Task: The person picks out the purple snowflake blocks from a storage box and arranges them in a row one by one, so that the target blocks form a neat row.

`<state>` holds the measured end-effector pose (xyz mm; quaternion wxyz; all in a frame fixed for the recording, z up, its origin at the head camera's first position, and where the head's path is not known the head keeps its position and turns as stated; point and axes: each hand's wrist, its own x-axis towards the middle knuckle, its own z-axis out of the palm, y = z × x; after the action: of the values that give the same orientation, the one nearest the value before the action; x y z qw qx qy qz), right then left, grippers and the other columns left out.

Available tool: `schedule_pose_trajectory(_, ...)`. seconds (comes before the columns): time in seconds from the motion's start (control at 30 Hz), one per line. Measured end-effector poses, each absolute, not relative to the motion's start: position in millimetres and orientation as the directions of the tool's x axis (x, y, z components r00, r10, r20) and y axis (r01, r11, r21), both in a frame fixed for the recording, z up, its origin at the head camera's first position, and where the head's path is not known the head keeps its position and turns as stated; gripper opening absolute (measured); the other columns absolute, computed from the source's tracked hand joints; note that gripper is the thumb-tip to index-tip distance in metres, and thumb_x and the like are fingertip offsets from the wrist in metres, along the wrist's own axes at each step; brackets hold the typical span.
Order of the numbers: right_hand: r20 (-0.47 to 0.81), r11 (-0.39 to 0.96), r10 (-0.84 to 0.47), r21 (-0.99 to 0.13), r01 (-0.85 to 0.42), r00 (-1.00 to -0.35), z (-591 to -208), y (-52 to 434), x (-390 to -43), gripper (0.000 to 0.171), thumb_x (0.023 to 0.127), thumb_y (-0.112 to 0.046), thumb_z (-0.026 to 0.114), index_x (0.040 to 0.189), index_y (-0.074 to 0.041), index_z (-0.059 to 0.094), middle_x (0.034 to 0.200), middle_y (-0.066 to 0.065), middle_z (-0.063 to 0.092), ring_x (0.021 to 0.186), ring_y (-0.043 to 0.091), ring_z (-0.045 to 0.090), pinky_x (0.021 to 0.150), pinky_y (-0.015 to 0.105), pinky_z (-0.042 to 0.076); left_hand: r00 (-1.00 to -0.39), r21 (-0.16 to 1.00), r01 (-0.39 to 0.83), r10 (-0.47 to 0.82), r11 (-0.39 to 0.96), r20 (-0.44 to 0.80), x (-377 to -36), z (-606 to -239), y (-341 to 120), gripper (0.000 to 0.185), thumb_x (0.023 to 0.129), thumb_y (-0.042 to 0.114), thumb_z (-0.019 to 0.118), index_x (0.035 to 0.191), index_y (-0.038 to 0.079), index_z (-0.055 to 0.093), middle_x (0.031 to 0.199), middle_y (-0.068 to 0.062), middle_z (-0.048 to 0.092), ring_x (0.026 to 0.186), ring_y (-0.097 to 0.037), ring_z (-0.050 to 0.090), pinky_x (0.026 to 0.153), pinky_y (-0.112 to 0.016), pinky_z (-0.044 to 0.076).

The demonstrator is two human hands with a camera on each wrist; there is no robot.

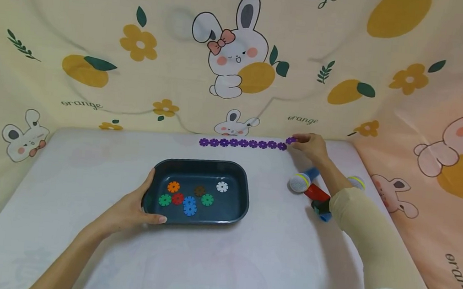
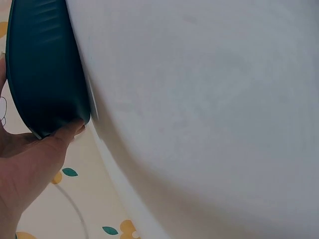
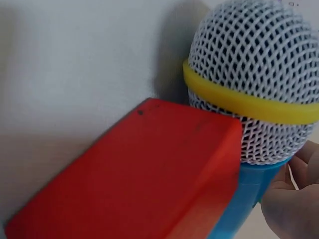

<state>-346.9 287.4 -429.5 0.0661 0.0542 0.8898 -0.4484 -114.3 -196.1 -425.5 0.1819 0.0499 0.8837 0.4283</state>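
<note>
My left hand (image 1: 126, 211) grips the left end of a dark blue tray (image 1: 201, 161), thumb along its near side. Inside lie several notched plastic discs, among them an orange disc (image 1: 173, 186), a white disc (image 1: 222, 187) and a brown disc (image 1: 200, 191). Toward the table's back edge, my right hand (image 1: 313, 148) pinches a purple notched disc (image 1: 290, 141). That disc is at the right end of a row of purple discs (image 1: 244, 143). In the left wrist view the left hand (image 2: 35, 167) holds the tray's end (image 2: 47, 69); the right wrist view hides the pinched disc.
Under the right forearm lie a toy microphone (image 1: 300, 182) and a red block (image 1: 314, 191), both large in the right wrist view. A second microphone head (image 1: 356, 182) shows beyond the forearm. Printed cloth (image 1: 171, 75) hangs behind the white table (image 1: 204, 266).
</note>
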Motion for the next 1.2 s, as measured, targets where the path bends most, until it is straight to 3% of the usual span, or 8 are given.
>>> schedule_pose_trajectory(0.47,-0.184,0.692,0.075,-0.698,0.184,-0.980,-436,289,-347,0.037,0.094,-0.013,0.069,0.130,-0.004,0.065,0.133,0.020,0.061,0.121,0.032,0.051,0.102,0.041,0.040,-0.931,0.785,-0.058,0.252,0.617,-0.266,-109,-424,-197,0.129,0.076,0.038,0.086,0.159,0.014,-0.010,0.161,-0.029,0.015,0.143,-0.051,0.023,0.109,-0.068,0.027)
schedule_pose_trajectory(0.7,-0.192,0.672,0.084,-0.713,0.198,-0.978,-437,287,-347,0.039,0.094,-0.015,0.070,0.131,-0.003,0.064,0.133,0.020,0.060,0.117,0.031,0.049,0.088,0.032,0.042,-0.930,0.785,-0.053,0.255,0.617,-0.263,-110,-424,-198,0.129,0.076,0.037,0.086,0.159,0.015,-0.010,0.160,-0.029,0.015,0.143,-0.051,0.022,0.109,-0.068,0.027)
schedule_pose_trajectory(1.0,-0.264,0.429,0.074,-0.862,0.270,-0.962,-437,286,-344,0.044,0.097,-0.020,0.066,0.138,-0.006,0.059,0.137,0.015,0.059,0.114,0.021,0.060,0.092,0.022,0.049,-0.929,0.789,-0.047,0.263,0.612,-0.260,-113,-427,-199,0.128,0.077,0.037,0.086,0.159,0.015,-0.010,0.161,-0.028,0.014,0.143,-0.051,0.022,0.108,-0.068,0.027)
schedule_pose_trajectory(1.2,-0.185,0.237,0.008,-0.954,0.182,-0.983,-433,276,-339,0.048,0.095,-0.014,0.068,0.139,0.003,0.054,0.142,0.020,0.054,0.111,0.014,0.062,0.102,0.032,0.048,-0.932,0.797,-0.002,0.288,0.604,-0.220,-115,-429,-204,0.125,0.077,0.036,0.086,0.160,0.016,-0.006,0.162,-0.026,0.012,0.144,-0.050,0.021,0.109,-0.067,0.027)
